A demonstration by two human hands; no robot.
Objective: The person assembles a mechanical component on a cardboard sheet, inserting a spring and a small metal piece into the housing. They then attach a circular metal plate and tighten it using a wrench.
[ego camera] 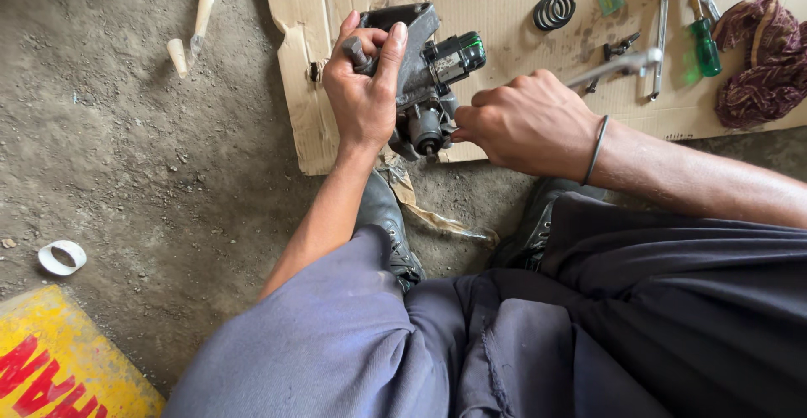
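— Clamped around what, the left hand [363, 90]?

— Around the top of a grey cast-metal assembly [420, 82], rough and greasy, with a dark cylindrical part at its side. It stood at the near edge of a creased cardboard sheet [504, 14], above the gritty concrete floor [151, 149].

— And the right hand [530, 119]?

— Fingers curled shut on a thin tool at the assembly's lower end; its tip was hidden. A black band circled that wrist.

— What lay around?

— A coiled steel spring [554, 10], a long wrench [661, 31], a green-handled screwdriver [702, 39] and a crumpled maroon rag [761, 56], all on the cardboard.
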